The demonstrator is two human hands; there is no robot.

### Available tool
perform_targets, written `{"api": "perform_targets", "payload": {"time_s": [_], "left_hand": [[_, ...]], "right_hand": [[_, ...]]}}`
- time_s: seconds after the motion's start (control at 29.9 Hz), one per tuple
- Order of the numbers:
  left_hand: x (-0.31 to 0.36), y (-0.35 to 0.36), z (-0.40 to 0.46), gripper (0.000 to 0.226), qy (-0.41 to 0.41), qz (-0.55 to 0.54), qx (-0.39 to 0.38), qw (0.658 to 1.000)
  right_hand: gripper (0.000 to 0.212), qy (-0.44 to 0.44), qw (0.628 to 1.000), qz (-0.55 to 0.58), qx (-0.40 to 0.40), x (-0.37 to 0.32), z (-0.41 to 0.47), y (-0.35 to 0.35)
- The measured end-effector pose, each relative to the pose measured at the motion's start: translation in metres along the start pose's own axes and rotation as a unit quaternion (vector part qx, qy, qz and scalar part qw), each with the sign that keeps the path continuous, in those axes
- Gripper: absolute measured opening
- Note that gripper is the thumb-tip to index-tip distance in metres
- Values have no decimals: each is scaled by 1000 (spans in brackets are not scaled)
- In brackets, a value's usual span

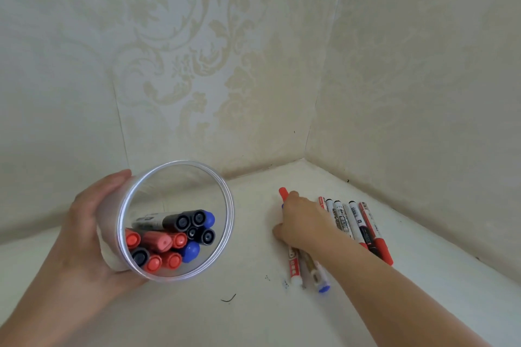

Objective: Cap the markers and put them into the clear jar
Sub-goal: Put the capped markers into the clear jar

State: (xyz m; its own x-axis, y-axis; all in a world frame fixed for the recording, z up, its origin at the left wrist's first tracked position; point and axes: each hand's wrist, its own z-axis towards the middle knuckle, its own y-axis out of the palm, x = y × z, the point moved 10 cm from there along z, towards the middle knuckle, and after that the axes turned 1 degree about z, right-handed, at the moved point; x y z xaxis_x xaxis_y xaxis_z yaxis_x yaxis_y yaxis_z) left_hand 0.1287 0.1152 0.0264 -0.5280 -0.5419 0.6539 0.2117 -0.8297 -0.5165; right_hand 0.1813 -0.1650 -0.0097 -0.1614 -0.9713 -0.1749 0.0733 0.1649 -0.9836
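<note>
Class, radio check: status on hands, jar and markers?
Left hand gripping clear jar, tilted, part-filled. Right hand on loose markers. Nothing blocking.

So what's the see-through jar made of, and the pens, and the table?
The clear jar looks like plastic, glossy: you see the capped markers through its wall, though glass can't be ruled out. The markers on the table seem to be smooth plastic with printed labels and shiny red, blue and black caps. The white table looks painted or laminated, matte, with small ink specks.
</note>
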Motion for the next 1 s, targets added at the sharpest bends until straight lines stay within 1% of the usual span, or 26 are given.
{"api": "perform_targets", "payload": {"time_s": [0.07, 0.1, 0.13, 0.17, 0.2, 0.23, 0.27, 0.33, 0.37, 0.4, 0.47, 0.57, 0.67, 0.7, 0.77, 0.8, 0.84, 0.87, 0.9, 0.94, 0.97, 1.0], "left_hand": [[3, -1, -2, 131, 17, 11, 2, 1000], [6, -3, -5, 135, 20, 19, 16, 999], [6, -6, -5, 135, 2, 11, 28, 1000], [3, -7, -6, 134, -7, 5, 39, 999], [5, -9, -7, 133, -13, 9, 50, 999], [2, -9, -9, 132, -17, 10, 51, 998], [1, -11, -9, 132, -27, 13, 56, 998], [-4, -9, -9, 130, -44, 17, 42, 998], [-4, -7, -9, 128, -41, 24, 35, 998], [-3, -7, -9, 127, -37, 32, 36, 998], [-5, -8, -10, 127, -38, 32, 34, 998], [-7, -10, -11, 124, -33, 32, 38, 998], [-6, -11, -13, 124, -31, 41, 44, 998], [-6, -10, -13, 125, -30, 36, 45, 998], [-6, -7, -11, 125, -33, 7, 30, 999], [-9, -5, -8, 121, -30, -28, 18, 999], [-11, -4, -5, 116, -28, -64, 13, 997], [-11, -5, -3, 116, -29, -85, 13, 996], [-10, -7, -3, 117, -27, -92, 16, 995], [-7, -8, -3, 118, -22, -88, 21, 996], [-4, -8, -3, 119, -15, -72, 29, 997], [0, -9, -3, 119, -7, -50, 38, 998]], "right_hand": [[36, -19, 1000, -14, -1, -9, -2, 0], [37, -24, 1000, -2, -6, -11, -2, 0], [38, -26, 999, 36, -14, -13, -2, 0], [37, -26, 994, 109, -18, -13, -3, -3], [33, -27, 977, 210, -10, -15, -5, -11], [26, -35, 946, 321, 20, -16, -9, -24], [21, -50, 907, 413, 62, -17, -14, -40], [21, -77, 841, 523, 114, -19, -28, -62], [19, -88, 821, 552, 117, -22, -34, -63], [17, -94, 813, 565, 109, -26, -38, -59], [18, -93, 817, 563, 79, -32, -41, -41], [21, -85, 837, 539, 40, -33, -39, -20], [27, -84, 857, 508, 26, -30, -36, -14], [28, -85, 868, 488, 36, -29, -37, -16], [29, -74, 892, 438, 86, -26, -44, -31], [30, -67, 885, 445, 117, -23, -49, -44], [28, -66, 858, 488, 145, -22, -57, -60], [23, -79, 808, 560, 168, -22, -67, -79], [15, -106, 747, 630, 186, -24, -77, -99], [9, -137, 694, 679, 195, -29, -88, -116], [9, -178, 659, 706, 191, -40, -100, -130], [8, -226, 643, 710, 179, -55, -111, -141]]}}
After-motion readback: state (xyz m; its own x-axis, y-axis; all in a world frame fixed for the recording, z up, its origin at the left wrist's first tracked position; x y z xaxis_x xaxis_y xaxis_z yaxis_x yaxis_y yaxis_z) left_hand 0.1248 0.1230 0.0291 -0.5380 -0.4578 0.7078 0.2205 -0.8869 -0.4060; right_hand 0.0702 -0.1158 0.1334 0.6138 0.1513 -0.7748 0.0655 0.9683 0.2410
